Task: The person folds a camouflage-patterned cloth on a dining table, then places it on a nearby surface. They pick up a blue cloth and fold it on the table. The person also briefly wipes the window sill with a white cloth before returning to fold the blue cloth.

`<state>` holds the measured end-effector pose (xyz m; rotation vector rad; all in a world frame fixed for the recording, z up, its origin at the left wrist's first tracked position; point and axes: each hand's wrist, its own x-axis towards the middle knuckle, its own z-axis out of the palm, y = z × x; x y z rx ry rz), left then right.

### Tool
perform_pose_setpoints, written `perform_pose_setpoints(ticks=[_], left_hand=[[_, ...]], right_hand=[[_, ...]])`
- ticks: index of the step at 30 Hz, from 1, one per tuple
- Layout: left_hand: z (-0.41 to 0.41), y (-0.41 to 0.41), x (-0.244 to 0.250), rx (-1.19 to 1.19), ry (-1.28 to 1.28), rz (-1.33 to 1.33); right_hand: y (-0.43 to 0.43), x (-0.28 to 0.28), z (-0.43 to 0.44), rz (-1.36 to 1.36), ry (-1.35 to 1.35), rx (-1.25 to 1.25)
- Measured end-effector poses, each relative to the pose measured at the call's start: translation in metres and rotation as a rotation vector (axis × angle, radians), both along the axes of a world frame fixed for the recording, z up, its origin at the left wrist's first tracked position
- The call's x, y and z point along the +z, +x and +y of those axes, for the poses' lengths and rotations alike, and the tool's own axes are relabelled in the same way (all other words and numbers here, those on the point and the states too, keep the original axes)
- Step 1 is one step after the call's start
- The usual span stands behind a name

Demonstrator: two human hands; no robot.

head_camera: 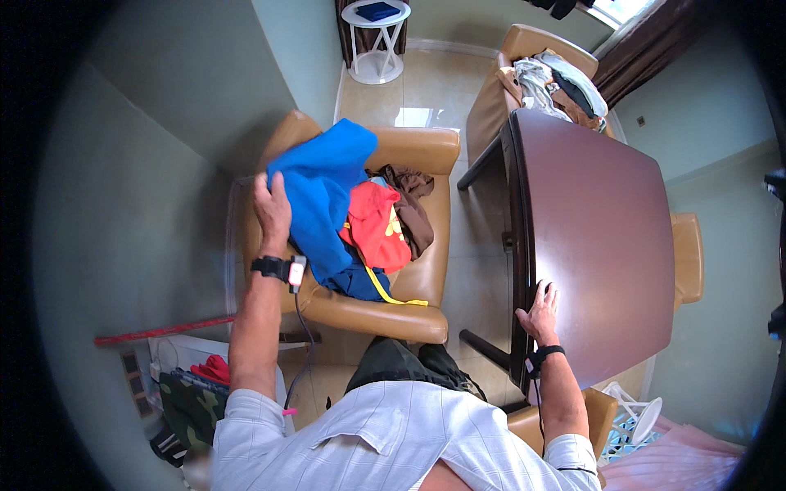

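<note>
My left hand (pixel 272 207) grips the edge of a bright blue cloth (pixel 325 190), lifted over the left side of a tan leather armchair (pixel 430 288). On the seat lie a red garment with a yellow print (pixel 376 227), a brown garment (pixel 414 212) and a dark blue cloth (pixel 356 279). A yellow strap (pixel 384 291) trails over the front of the seat. My right hand (pixel 541 316) rests, fingers spread, on the edge of a dark brown table (pixel 602 245), holding nothing. Both wrists wear black bands with cables.
Another armchair (pixel 485 116) at the back holds piled clothes (pixel 559 86). A white round side table (pixel 376 67) carries a folded dark blue cloth (pixel 377 11). At lower left, folded clothes (pixel 190 399) lie near a red pole (pixel 166 330). A white plastic basket (pixel 620 429) stands at lower right.
</note>
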<state>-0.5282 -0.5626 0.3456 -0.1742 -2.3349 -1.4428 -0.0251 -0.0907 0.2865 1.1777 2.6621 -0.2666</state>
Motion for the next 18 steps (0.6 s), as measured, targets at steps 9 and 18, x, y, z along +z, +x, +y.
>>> perform_pose_setpoints(ticks=[9,18], left_hand=[[0.088,0.019,0.269,-0.167,0.157,0.508],[0.290,0.261,0.298,-0.978,-0.080,1.196]], right_hand=[[-0.005,0.000,-0.003,-0.026,0.004,0.005],[0.033,-0.013,0.007,0.291,-0.095,0.066]])
